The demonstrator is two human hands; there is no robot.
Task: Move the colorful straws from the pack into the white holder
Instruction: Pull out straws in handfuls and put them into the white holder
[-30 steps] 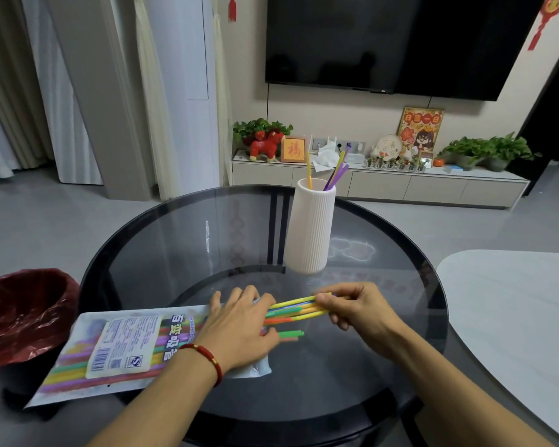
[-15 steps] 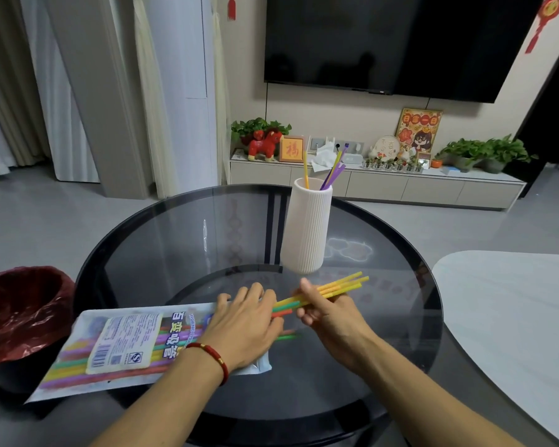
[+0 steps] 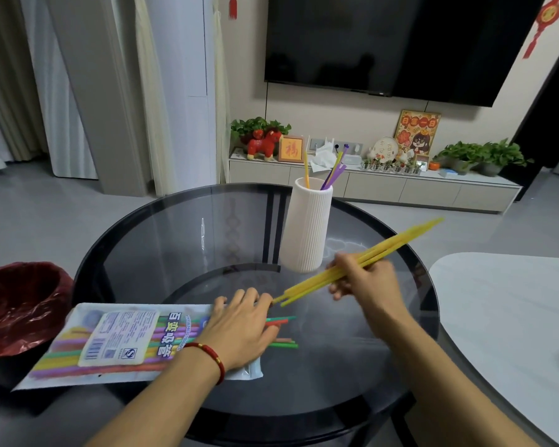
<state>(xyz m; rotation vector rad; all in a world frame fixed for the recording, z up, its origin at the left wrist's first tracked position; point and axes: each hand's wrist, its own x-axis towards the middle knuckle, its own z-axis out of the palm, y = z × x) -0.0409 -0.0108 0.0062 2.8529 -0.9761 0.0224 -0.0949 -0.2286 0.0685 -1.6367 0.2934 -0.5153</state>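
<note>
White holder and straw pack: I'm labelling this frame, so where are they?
white holder (image 3: 305,230), head view, middle of ribbed wall.
straw pack (image 3: 117,341), head view, on its printed label.

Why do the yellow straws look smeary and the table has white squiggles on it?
In the head view, the yellow straws look streaky from motion blur in the right hand; the left hand on the pack is sharper. The squiggles are light glare on the glass table beside the white holder.
</note>
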